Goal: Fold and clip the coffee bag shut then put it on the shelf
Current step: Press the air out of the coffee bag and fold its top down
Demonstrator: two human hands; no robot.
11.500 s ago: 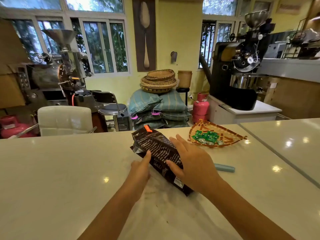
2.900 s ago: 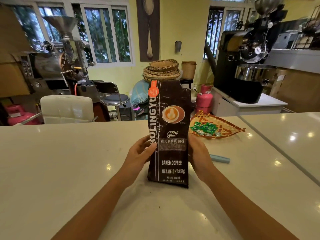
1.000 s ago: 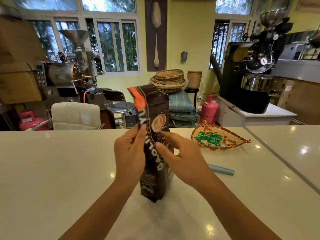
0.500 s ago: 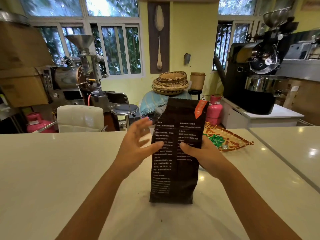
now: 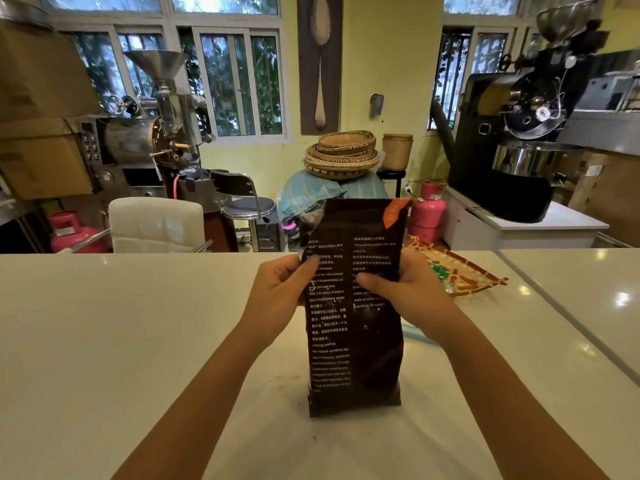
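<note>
On white counter (image 5: 138, 341), coffee bag (image 5: 355, 306) upright; roasters (image 5: 512, 133) behind.

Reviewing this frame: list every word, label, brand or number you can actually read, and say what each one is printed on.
None can be quoted with confidence.
coffee bag, held upright by the left hand and right hand: two columns of small white print, too blurred to read.
orange tab at the bag's top right corner: markings illegible.
cardboard boxes: no legible print.
</note>
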